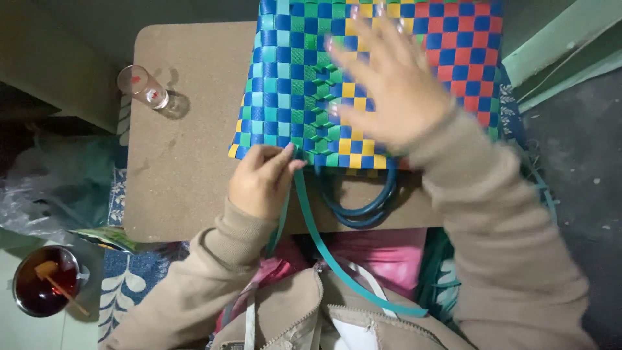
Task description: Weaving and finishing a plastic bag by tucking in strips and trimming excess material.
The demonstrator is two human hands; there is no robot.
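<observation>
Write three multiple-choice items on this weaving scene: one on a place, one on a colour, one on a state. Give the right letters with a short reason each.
1. Where does the small glass lie?
A. on the board, left of the woven basket
B. inside the basket
C. on the person's lap

2. What colour is the loose plastic strip running from the basket's edge down to the lap?
A. red
B. teal
C. yellow

3. How is the right hand placed?
A. clenched in a fist
B. pinching the strip
C. spread flat on the woven basket

Answers:
1 A, the glass lies on its side on the brown board.
2 B, the strip is teal, held at its top by the left hand.
3 C, its fingers are splayed over the checkered weave.
</observation>
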